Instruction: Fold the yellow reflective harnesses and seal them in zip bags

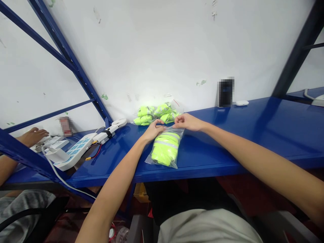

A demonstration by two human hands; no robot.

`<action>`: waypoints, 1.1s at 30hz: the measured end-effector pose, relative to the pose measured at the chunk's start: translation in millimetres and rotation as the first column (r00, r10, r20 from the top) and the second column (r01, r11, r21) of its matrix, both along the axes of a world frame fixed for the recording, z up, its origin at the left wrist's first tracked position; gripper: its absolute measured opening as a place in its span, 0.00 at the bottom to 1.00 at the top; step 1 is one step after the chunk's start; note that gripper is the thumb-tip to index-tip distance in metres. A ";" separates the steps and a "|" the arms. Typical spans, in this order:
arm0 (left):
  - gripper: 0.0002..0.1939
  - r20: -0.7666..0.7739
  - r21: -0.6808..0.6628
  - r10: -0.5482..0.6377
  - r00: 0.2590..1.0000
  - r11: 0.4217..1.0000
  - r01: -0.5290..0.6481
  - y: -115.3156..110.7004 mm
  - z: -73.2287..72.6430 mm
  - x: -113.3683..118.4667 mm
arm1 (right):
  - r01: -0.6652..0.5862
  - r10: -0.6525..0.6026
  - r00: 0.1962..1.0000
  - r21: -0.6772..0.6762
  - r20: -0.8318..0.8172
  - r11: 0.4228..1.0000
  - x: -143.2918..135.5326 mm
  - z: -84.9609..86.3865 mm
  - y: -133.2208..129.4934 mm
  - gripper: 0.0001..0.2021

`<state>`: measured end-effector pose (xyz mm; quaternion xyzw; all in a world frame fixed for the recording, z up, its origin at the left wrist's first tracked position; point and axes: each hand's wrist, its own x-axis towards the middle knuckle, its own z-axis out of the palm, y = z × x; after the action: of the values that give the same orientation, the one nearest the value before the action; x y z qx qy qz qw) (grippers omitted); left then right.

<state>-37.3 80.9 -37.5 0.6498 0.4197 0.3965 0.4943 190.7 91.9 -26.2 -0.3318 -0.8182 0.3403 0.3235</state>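
Observation:
A clear plastic bag [165, 148] holding a folded neon-yellow garment with silver reflective strips lies near the front edge of the blue table. My left hand [153, 131] is closed on the left part of the bag's far edge, fingers bent over it. At the right end of that same edge, my right hand [187, 122] pinches the plastic between thumb and fingers. Just beyond my hands, several similar yellow packs [145, 114] are heaped against the wall.
To the left are a white power strip [78, 152], a small white fan [118, 123] and loose cables beside a blue shelf post [76, 67]. A black phone-like object [225, 92] leans on the wall, near a white case [242, 103]. Another person's hand [34, 136] is at far left.

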 end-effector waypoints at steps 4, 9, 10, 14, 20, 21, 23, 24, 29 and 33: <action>0.26 0.015 0.033 0.023 1.000 0.999 -0.024 -0.8 0.4 1.3 | 0.008 -0.016 0.991 0.061 0.133 0.998 2.7 5.4 -2.7 0.12; 0.31 0.048 0.085 0.039 0.998 0.995 -0.043 2.9 -3.6 2.9 | -0.074 0.043 0.953 0.092 0.299 0.993 2.9 4.8 -4.8 0.14; 0.31 0.046 0.105 0.041 0.998 0.993 -0.046 3.8 -4.5 2.7 | -0.094 0.061 0.947 0.090 0.315 0.991 2.7 3.7 -4.8 0.14; 0.26 -0.054 0.210 0.032 0.998 0.978 -0.020 6.4 -7.4 0.4 | -0.108 0.072 0.948 0.101 0.309 0.989 2.2 -0.8 -3.6 0.15; 0.25 -0.127 0.247 0.006 0.992 0.969 0.026 3.1 -5.5 1.5 | -0.163 0.159 0.944 -0.008 0.290 0.987 3.1 -1.0 -0.1 0.15; 0.25 -0.111 0.218 0.016 0.994 0.976 0.009 2.2 -4.8 2.3 | -0.168 0.169 0.940 -0.029 0.297 0.985 3.4 -0.3 0.1 0.16; 0.26 -0.063 0.126 0.045 0.997 0.991 -0.037 1.3 -3.8 3.7 | -0.166 0.175 0.937 -0.053 0.301 0.985 3.7 0.9 0.0 0.17; 0.25 -0.036 0.076 0.065 0.997 0.995 -0.062 1.6 -3.8 3.9 | -0.164 0.173 0.940 -0.055 0.294 0.985 3.7 1.5 -0.2 0.17; 0.19 -0.034 0.001 0.083 0.996 0.997 -0.083 6.7 -7.4 0.4 | -0.149 0.159 0.957 -0.061 0.241 0.987 3.1 4.0 -3.9 0.16; 0.17 -0.067 0.102 0.047 0.997 0.994 -0.040 6.5 -8.5 -1.1 | -0.140 0.163 0.955 -0.107 0.248 0.984 3.8 6.0 -7.1 0.17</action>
<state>-38.4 87.3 -46.0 0.6778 0.4303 0.4052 0.4374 194.5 84.9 -20.2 -0.3230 -0.8602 0.3545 0.1731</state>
